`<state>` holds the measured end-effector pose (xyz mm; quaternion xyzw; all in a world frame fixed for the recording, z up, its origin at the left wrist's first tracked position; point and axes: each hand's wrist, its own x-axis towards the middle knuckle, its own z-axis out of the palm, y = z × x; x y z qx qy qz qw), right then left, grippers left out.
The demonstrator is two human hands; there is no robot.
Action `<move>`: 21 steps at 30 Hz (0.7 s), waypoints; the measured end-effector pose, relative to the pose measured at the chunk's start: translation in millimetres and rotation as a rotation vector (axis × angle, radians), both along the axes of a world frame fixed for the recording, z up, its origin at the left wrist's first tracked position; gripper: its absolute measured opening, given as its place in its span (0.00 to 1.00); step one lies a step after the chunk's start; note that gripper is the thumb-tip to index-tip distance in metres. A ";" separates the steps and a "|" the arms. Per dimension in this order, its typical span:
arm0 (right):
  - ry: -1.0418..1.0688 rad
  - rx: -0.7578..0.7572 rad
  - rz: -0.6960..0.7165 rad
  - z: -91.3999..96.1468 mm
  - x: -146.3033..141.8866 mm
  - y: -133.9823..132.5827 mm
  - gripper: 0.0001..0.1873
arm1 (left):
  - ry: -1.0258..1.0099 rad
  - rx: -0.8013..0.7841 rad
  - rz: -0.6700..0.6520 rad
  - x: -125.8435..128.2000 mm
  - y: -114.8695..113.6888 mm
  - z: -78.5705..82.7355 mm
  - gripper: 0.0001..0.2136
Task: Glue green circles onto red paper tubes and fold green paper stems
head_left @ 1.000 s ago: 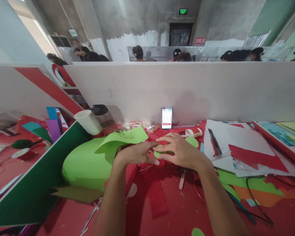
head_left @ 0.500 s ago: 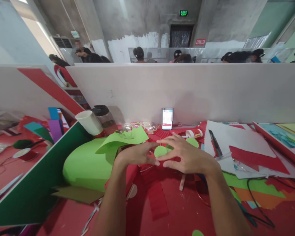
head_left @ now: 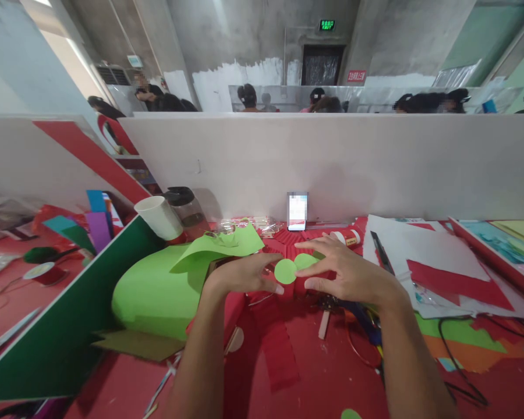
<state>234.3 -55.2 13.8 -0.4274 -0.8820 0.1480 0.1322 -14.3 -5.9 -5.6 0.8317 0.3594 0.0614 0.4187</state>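
Note:
Two light green paper circles lie side by side on red pleated paper in the middle of the table: a left circle and a right circle, partly covered by fingers. My left hand is held low just left of the left circle, its fingers apart and holding nothing. From the right, my right hand reaches over the right circle with spread fingers, a fingertip at its edge. Whether that fingertip presses on the paper I cannot tell. A strip of red pleated paper runs toward me below the hands.
A lit phone leans on the white partition. Left are a green paper roll, a white cup and a dark-lidded bottle. On the right lie a utility knife, paper sheets and a black cable.
My right hand has shifted right, and its fingers have spread wider. The right circle shows more clearly beside the left one; a green circle seen beyond my right hand is no longer visible there.

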 end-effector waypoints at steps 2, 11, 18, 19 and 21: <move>-0.004 0.011 -0.013 -0.4 1.0 0.2 0.16 | -0.009 0.005 -0.014 0.1 0.1 -0.1 0.26; -0.019 0.039 -0.040 -5.8 -6.7 5.0 0.21 | 0.035 -0.001 0.006 -1.3 0.5 -1.5 0.26; -0.018 0.022 -0.050 -5.2 -5.3 3.9 0.21 | 0.013 -0.007 -0.007 -0.1 -0.2 0.4 0.26; -0.018 0.021 -0.051 -4.5 -4.2 3.4 0.21 | -0.005 -0.012 -0.022 0.3 -0.3 0.7 0.25; -0.009 0.028 -0.051 -3.4 -2.3 2.7 0.20 | -0.022 -0.018 -0.034 0.6 -0.3 0.7 0.25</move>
